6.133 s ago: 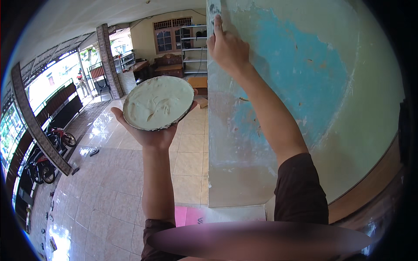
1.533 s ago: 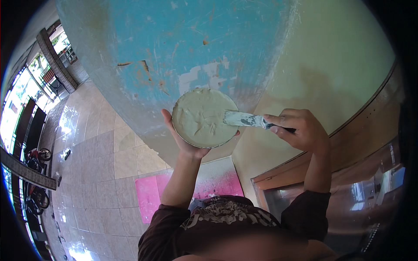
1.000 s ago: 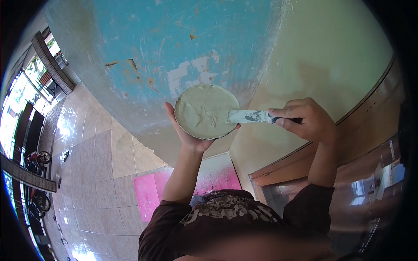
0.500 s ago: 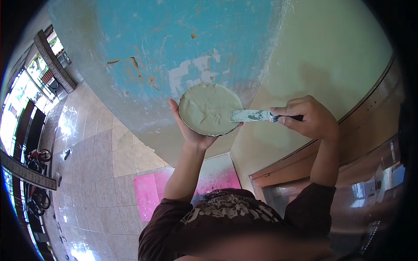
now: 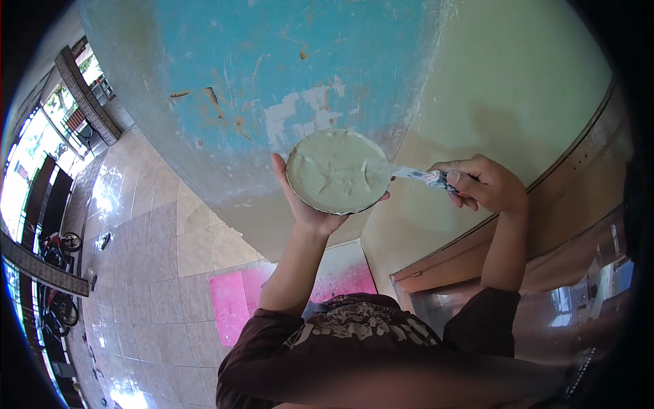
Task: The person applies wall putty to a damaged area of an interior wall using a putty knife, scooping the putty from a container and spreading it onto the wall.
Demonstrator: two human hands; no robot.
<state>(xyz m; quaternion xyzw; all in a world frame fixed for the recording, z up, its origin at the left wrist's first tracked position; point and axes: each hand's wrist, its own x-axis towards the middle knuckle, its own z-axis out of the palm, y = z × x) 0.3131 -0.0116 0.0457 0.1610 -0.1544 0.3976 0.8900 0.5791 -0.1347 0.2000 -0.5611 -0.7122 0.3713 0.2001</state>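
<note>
My left hand (image 5: 317,217) holds a round, shallow container of pale green-grey wall putty (image 5: 334,170) from below, its thumb along the left rim and fingertips showing at the right. In my right hand (image 5: 487,184) is a putty knife (image 5: 412,174), gripped by the handle and smeared with putty. The tip of its blade lies at the right side of the putty, over the rim. Just beyond the container, white patches (image 5: 310,109) mark the scraped blue wall (image 5: 259,41).
A pale green wall (image 5: 524,54) meets the blue one at a corner on the right, with a brown door frame (image 5: 443,266) below it. A pink and white board (image 5: 231,296) lies on the tiled floor (image 5: 150,273). Motorbikes (image 5: 58,310) stand far left.
The putty knife has turned, its blade now tilted on edge and touching the putty further in. The container has shifted slightly right with my left hand.
</note>
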